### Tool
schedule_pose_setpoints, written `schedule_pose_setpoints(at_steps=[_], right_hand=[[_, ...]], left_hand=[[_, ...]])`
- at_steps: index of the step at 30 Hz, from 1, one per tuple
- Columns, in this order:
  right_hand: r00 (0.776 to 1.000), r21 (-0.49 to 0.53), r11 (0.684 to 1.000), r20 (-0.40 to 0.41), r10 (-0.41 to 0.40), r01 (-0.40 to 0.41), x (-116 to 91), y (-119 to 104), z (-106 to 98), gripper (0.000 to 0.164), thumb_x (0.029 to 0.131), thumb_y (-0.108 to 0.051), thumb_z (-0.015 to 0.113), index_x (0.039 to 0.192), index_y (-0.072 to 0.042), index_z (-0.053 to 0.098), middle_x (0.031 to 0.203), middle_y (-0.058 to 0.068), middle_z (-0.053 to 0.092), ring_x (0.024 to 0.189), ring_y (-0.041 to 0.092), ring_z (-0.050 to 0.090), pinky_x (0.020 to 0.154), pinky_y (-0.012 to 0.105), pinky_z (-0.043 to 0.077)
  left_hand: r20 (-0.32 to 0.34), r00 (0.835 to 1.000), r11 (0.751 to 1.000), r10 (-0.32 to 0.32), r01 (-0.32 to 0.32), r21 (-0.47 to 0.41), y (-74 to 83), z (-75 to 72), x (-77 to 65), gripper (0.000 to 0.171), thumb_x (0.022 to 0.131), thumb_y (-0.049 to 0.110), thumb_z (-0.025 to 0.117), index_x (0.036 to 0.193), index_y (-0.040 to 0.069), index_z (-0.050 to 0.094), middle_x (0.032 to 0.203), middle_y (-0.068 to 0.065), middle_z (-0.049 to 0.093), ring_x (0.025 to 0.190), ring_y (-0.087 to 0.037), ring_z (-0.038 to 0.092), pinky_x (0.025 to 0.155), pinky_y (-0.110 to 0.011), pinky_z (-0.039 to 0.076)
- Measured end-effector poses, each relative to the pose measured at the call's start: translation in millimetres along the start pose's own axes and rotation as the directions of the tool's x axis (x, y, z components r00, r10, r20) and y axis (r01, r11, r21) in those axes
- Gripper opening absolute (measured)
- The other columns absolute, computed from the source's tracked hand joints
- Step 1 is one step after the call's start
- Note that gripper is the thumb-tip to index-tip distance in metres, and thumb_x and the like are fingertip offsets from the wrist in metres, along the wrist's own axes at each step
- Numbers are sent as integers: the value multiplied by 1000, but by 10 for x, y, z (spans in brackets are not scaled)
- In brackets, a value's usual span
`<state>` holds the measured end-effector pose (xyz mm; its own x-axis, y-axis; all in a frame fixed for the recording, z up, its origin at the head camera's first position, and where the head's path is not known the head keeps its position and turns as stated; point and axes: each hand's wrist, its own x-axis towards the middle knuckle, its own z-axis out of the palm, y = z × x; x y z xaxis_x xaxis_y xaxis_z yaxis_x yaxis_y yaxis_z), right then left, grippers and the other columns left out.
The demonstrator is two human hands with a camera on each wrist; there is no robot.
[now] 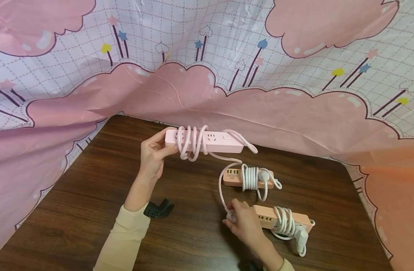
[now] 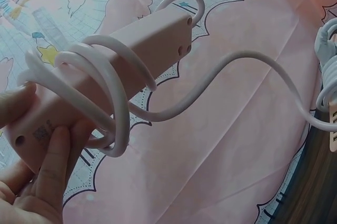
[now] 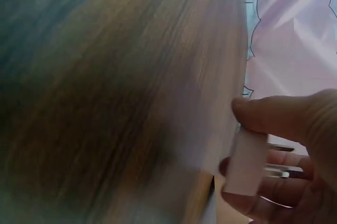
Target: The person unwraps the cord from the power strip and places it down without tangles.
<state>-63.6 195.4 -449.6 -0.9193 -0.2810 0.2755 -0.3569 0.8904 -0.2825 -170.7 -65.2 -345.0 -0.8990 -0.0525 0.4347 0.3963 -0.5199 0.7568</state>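
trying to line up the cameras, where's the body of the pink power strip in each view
Head: pink power strip at the middle, its end in the left hand.
Left wrist: slants from lower left to upper middle.
Right wrist: body not in it; only its plug, lower right, in the right hand.
Shared landmark: the patterned cloth.

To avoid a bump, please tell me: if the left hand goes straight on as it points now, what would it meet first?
With the pink power strip in its grip, the left hand would probably meet the cloud-printed sheet behind the table; depth is unclear.
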Motion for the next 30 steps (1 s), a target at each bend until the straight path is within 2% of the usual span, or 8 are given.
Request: schedule_pose_setpoints(at_steps=[8, 16, 19, 21, 23, 25, 27, 30], right_hand=[[995, -83, 995, 89, -38, 45, -15, 16, 104, 35, 63, -19, 84, 82, -17, 54, 76, -5, 56, 72, 17, 53, 57, 30, 31], [998, -70, 997, 57, -30, 34, -14, 7, 127, 31, 67, -27, 83, 81, -17, 58, 82, -3, 52, 72, 18, 53, 58, 32, 35], [998, 40, 998, -36, -44, 46, 40, -8, 37, 22, 73, -25, 80, 81, -15, 62, 84, -2, 54, 73, 17, 55, 61, 34, 41], [984, 156, 984, -167, -62, 88, 117, -11, -66, 16, 75, -15, 78, 81, -11, 64, 85, 1, 58, 75, 17, 57, 61, 31, 46], [947, 253, 958, -319, -49, 135, 219, -10, -200, 15, 75, -2, 75, 84, -6, 63, 83, 4, 59, 75, 17, 57, 61, 26, 48], [887, 294, 938, -461, -29, 184, 337, 2, -343, 20, 73, 6, 72, 89, 0, 62, 85, 9, 60, 77, 19, 57, 63, 24, 47], [842, 299, 933, -539, -8, 201, 459, 16, -478, 27, 74, 9, 70, 99, 4, 61, 94, 15, 60, 84, 24, 57, 68, 26, 46], [864, 314, 931, -503, -2, 185, 638, 40, -619, 37, 79, 6, 66, 115, 5, 58, 113, 20, 57, 99, 29, 55, 78, 36, 45]], left_hand=[[23, 1000, 1000, 7, -7, -21, -13, -2, -18, 49, 68, -23, 56, 97, 12, 73, 90, -1, 69, 79, -11, 58, 67, -21, 48], [39, 999, 999, 21, -20, -36, -5, -10, -32, 45, 68, -22, 61, 99, 9, 72, 92, -3, 69, 81, -12, 59, 69, -22, 49], [43, 999, 999, 16, -15, -35, 9, 3, -46, 47, 67, -22, 60, 99, 11, 73, 92, -2, 69, 81, -12, 59, 70, -22, 49], [46, 999, 999, 15, -13, -31, 18, 13, -52, 48, 67, -22, 59, 99, 12, 73, 92, -1, 69, 81, -12, 59, 70, -22, 49], [47, 999, 1000, 16, -15, -25, 26, 19, -57, 49, 67, -22, 58, 99, 13, 73, 92, -1, 69, 81, -12, 58, 70, -23, 49], [46, 999, 1000, 17, -16, -23, 33, 23, -60, 50, 67, -22, 58, 99, 13, 73, 92, 0, 69, 80, -12, 58, 69, -22, 49], [46, 999, 1000, 16, -15, -23, 39, 24, -63, 50, 67, -22, 58, 99, 13, 73, 92, 0, 69, 80, -12, 58, 69, -22, 49], [48, 999, 1000, 19, -18, -25, 40, 16, -69, 50, 68, -22, 57, 99, 13, 73, 92, -1, 69, 80, -12, 58, 69, -22, 49]])
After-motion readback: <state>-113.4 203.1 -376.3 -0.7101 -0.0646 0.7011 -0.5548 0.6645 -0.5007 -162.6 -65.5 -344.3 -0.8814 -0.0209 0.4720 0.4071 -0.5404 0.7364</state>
